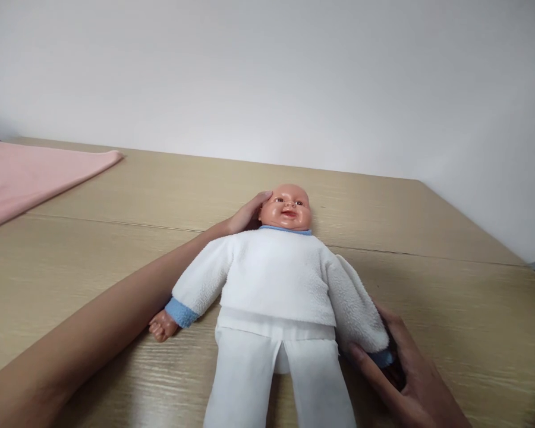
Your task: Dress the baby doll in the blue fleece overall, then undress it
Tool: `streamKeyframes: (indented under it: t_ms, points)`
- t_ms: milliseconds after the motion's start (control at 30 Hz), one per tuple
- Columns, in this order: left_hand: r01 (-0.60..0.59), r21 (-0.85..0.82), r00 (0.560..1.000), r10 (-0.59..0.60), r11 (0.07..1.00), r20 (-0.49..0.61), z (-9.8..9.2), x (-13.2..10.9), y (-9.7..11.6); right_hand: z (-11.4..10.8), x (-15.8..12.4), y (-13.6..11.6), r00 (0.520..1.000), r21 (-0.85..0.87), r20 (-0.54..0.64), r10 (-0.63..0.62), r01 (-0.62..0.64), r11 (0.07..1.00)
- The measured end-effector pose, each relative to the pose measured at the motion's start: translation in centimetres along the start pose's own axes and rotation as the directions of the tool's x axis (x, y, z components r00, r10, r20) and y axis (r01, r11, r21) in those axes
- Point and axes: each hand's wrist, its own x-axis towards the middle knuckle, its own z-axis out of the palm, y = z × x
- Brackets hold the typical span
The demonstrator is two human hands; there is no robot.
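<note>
Found doll (276, 285) lying on its back near the middle of table (196, 190), with head (289, 208) toward the far edge and legs running out of view at the bottom. Dressed in white top (274, 255), with blue collar and blue cuffs (181, 312), and white trousers (245, 371).

Observed left hand (248, 215) reaching past one arm of doll and set against the side of the head. Seen curved, with most fingers hidden; unable to tell degree of opening or any firm hold. Observed right hand (417, 380) at the other arm, half closed, with thumb and fingers on either side of the sleeve (356, 303) end, having loose hold of it.

Noted pink cloth (40, 172) lying flat at far left, well apart from doll. Noted seam (116, 222) across table, passing under doll. Noted pale wall (267, 77) beyond.
</note>
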Motion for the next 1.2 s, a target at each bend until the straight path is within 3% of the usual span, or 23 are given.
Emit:
streamKeyframes:
  t_ms: [200, 433, 567, 633, 767, 900, 1000, 1100, 1133, 1200]
  points:
    - [0.000, 0.020, 0.998, -0.001, 1.000, 0.055, -0.1, -0.1, 0.0, 0.0, 0.2, 0.2, 0.999, -0.026, -0.015, -0.042, 0.041, 0.999]
    - [-0.003, 0.015, 1.000, 0.003, 1.000, 0.003, -0.1, 0.0, 0.0, 0.2, 0.3, 0.4, 0.996, -0.025, -0.004, -0.084, 0.084, 0.996]
    - [-0.022, 0.027, 1.000, 0.022, 0.999, -0.003, -0.3, -0.1, -0.1, 0.6, 0.5, 0.7, 0.981, -0.084, -0.060, -0.184, 0.178, 0.980]
    - [-0.061, 0.040, 0.995, 0.064, 0.997, -0.073, -0.6, -0.5, -0.2, 0.5, 0.6, 0.5, 0.975, -0.117, -0.066, -0.214, 0.205, 0.972]
    - [-0.187, 0.198, 0.921, 0.242, 0.962, -0.304, -1.4, -3.2, -0.2, 0.1, 0.8, -0.1, 0.977, -0.131, -0.027, -0.210, 0.205, 0.970]
    - [-0.158, 0.481, 0.852, 0.365, 0.862, -0.375, -1.5, -8.0, 0.8, 0.3, 1.4, -0.3, 0.981, -0.139, -0.051, -0.185, 0.176, 0.974]
    - [-0.122, 0.645, 0.774, 0.479, 0.755, -0.415, 0.7, -11.9, 2.2, 0.0, 0.8, -1.3, 0.980, -0.191, -0.114, -0.160, 0.137, 0.972]
    - [-0.057, 0.861, 0.694, 0.640, 0.506, -0.330, 5.9, -16.3, 3.1, -1.4, -2.9, -2.9, 0.931, -0.258, -0.202, -0.303, 0.247, 0.934]
    - [-0.069, 0.883, 0.694, 0.658, 0.465, -0.292, 8.4, -18.1, 2.9, -1.9, -4.9, -3.3, 0.901, -0.268, -0.222, -0.373, 0.311, 0.912]
    - [-0.091, 0.850, 0.741, 0.606, 0.518, -0.290, 13.7, -22.0, 1.6, -2.5, -9.6, -3.2, 0.848, -0.234, -0.221, -0.482, 0.433, 0.870]
